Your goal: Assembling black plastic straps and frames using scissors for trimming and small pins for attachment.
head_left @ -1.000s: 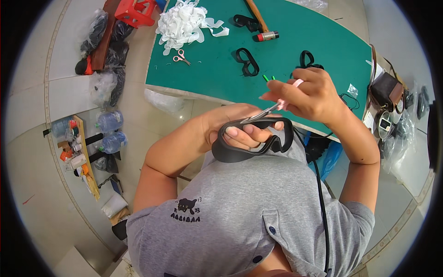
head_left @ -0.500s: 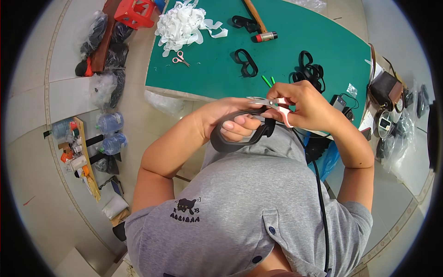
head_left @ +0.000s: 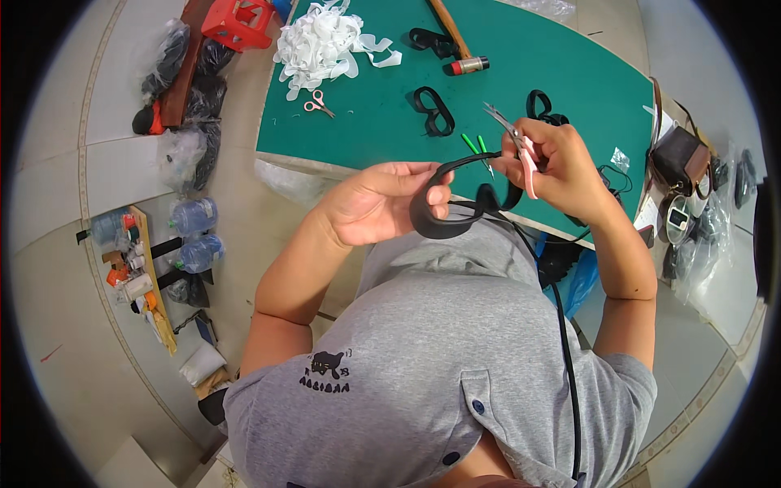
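My left hand is closed on one side of a black goggle-shaped frame, thumb above and fingers inside the loop. In my right hand is a small pair of scissors with pink handles, its blades pointing up and away over the table. The fingers of that hand also seem to pinch the right end of the frame. Past my hands lies another black frame, with more black frames partly hidden behind my right hand. A slim green-handled tool rests just beyond the held frame.
On the green table lie a heap of white strips, a second pair of pink scissors and a hammer. A black cable runs down my front. A brown bag sits at the table's right side.
The scissors have moved away from the black frame, up and to the right, and their blades now point away from me. My left hand has turned palm up and shifted its hold on the frame.
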Tool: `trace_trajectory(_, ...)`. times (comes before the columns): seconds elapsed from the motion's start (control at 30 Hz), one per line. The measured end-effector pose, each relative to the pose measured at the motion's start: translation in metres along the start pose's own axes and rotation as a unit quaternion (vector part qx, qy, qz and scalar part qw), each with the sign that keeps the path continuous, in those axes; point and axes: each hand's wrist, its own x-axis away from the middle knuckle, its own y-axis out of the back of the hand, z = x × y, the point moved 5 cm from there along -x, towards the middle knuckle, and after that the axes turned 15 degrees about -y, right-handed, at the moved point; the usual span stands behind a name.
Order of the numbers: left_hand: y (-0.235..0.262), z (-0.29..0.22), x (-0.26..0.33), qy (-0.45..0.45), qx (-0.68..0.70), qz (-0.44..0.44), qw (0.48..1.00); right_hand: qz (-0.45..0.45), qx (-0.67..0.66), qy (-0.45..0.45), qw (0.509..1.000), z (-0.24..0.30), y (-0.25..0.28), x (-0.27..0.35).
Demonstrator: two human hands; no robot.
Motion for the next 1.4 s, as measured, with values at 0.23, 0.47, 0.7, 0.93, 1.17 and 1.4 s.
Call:
trace_trajectory(0.23,-0.013,0.003,-0.002,0.045,0.141,0.024,0.989,-0.029,0.058,-0.003,0.998,0.002,-0.002,0.000)
trace_trajectory(0.47,-0.027,0.006,0.000,0.070,0.178,-0.053,0.980,-0.161,0.291,0.249,0.910,0.019,0.015,0.011)
trace_trajectory(0.7,-0.027,0.015,0.004,0.191,0.366,0.024,0.911,-0.199,0.432,0.375,0.796,0.022,0.008,0.019)
trace_trajectory(0.93,-0.033,0.014,0.006,0.169,0.346,0.011,0.923,-0.173,0.431,0.361,0.809,0.019,0.010,0.016)
trace_trajectory(1.17,-0.036,0.014,0.005,0.206,0.384,0.011,0.900,-0.163,0.431,0.363,0.810,0.016,0.010,0.017)
trace_trajectory(1.4,-0.039,0.013,0.006,0.208,0.379,-0.003,0.902,-0.164,0.432,0.362,0.810,0.016,0.008,0.018)
